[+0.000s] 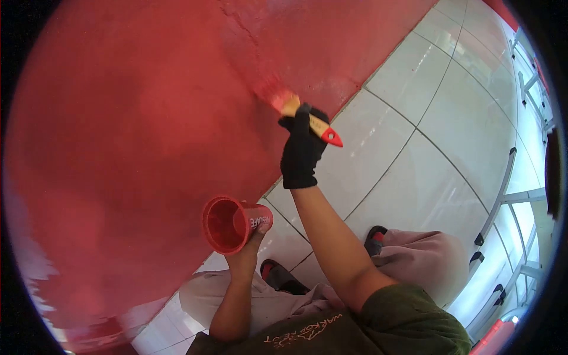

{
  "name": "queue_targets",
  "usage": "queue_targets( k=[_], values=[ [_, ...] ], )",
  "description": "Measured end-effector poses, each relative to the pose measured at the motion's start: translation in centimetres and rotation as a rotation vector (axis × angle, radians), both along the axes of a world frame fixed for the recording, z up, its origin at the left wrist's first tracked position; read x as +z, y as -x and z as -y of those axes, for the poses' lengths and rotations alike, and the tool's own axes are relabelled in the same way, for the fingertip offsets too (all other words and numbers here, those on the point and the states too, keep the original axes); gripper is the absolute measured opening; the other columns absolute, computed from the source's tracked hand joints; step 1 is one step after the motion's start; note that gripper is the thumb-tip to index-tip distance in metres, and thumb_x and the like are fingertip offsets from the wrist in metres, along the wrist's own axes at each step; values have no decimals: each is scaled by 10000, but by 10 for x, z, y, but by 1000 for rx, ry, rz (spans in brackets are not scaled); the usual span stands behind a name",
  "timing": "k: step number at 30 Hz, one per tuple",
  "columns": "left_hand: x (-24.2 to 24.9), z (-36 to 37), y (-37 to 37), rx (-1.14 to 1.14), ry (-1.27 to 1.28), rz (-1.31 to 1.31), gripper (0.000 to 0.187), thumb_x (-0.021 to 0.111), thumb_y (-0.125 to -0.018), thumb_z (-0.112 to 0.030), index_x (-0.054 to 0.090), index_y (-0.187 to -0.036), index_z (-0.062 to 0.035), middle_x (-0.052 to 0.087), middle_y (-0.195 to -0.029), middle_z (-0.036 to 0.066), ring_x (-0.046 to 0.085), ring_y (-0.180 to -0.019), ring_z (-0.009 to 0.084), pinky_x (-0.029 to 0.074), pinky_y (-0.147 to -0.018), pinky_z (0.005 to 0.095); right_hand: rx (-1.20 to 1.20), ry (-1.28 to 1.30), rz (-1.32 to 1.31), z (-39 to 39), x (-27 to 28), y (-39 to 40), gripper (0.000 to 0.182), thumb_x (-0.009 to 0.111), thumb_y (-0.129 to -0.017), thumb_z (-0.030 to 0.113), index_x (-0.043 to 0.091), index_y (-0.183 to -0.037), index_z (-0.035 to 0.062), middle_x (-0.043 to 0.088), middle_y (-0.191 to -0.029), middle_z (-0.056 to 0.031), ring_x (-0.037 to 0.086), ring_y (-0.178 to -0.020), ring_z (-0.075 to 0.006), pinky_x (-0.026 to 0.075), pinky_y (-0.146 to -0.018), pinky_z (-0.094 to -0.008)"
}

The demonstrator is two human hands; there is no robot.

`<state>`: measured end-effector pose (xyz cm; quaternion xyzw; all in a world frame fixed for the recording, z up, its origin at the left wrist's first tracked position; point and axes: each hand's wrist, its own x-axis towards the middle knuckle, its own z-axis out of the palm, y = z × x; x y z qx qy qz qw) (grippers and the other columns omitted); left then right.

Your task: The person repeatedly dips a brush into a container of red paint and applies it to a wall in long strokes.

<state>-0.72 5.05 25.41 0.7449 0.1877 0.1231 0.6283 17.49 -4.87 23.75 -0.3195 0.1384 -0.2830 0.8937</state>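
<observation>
My right hand (303, 147), in a black glove, is closed around the wooden handle of a paintbrush (319, 126) with a red tip. Its red-coated bristles lie against the red wall (160, 118), near the corner where wall meets floor. Lower down, my bare left hand (251, 245) holds a red cup (258, 218) with white lettering. The cup is tilted with its mouth toward the wall, and red paint coats its inside. Part of my left hand's fingers is hidden behind the cup.
White floor tiles (408, 160) run along the wall's base. Metal frames with black feet (512, 198) stand at the right. My knees are bent below my arms, with dark sandals (284, 277) on the floor. Paler patches (32, 260) show on the wall at lower left.
</observation>
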Motion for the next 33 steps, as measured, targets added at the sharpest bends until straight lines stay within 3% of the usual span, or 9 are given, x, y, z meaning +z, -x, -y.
queue_targets(
  k=[5,9,14,19,21,24,27,31,33],
  values=[
    [1,5,-1,-82,-86,5,552,680,-761,-8,428,-1252,-16,495,-1235,99,504,-1091,201,412,-952,326,-47,63,-200,6,-71,13,232,553,-893,209,496,-967,-3,578,-853,-105,600,-698,-167,512,-633,-292],
    [-5,5,-2,-92,-76,4,555,676,-764,-9,424,-1258,-18,495,-1237,100,493,-1106,200,408,-956,335,-70,246,-269,10,-64,3,194,534,-903,207,507,-952,22,579,-826,-72,579,-685,-128,490,-619,-259],
    [-11,5,-5,-75,-112,-48,548,658,-775,9,407,-1262,-18,490,-1234,101,491,-1098,199,409,-945,336,-145,357,23,7,45,-4,127,548,-893,147,522,-957,40,572,-820,-40,543,-676,-93,451,-627,-233],
    [-19,5,-8,-57,-137,-26,550,656,-773,21,396,-1257,-15,490,-1213,96,493,-1086,197,414,-932,330,66,-6,222,28,97,-3,103,558,-882,113,515,-943,42,569,-817,-25,546,-731,-93,450,-635,-229],
    [-24,5,-10,20,-108,-10,588,777,-675,-79,473,-1174,-11,534,-1136,92,535,-1004,194,442,-850,315,53,-73,206,24,70,-11,147,553,-887,130,506,-967,16,576,-831,-50,574,-739,-130,476,-638,-255],
    [-14,13,-14,33,-158,-98,594,780,-669,-69,471,-1174,-15,529,-1150,93,527,-1023,194,440,-857,312,2,-144,92,14,3,-17,204,552,-894,169,493,-992,0,586,-833,-81,601,-717,-167,499,-621,-274],
    [-18,10,-18,-78,-206,10,599,781,-663,-55,469,-1173,-22,524,-1158,94,519,-1042,192,442,-863,314,-74,63,-130,10,-74,-7,195,559,-891,185,505,-970,15,587,-801,-72,591,-670,-150,486,-588,-266],
    [-4,25,-22,-70,-73,21,604,781,-660,-44,466,-1175,-30,521,-1161,92,516,-1050,191,447,-867,320,-143,255,-364,20,-85,-4,168,553,-892,182,523,-939,23,585,-777,-53,568,-637,-121,474,-581,-257],
    [-6,22,-21,-117,-131,48,577,755,-701,-49,471,-1202,-20,528,-1173,93,522,-1053,197,456,-886,312,-127,305,-280,21,-64,-19,169,553,-892,185,526,-932,23,583,-775,-49,562,-633,-119,471,-583,-252]
  ],
)
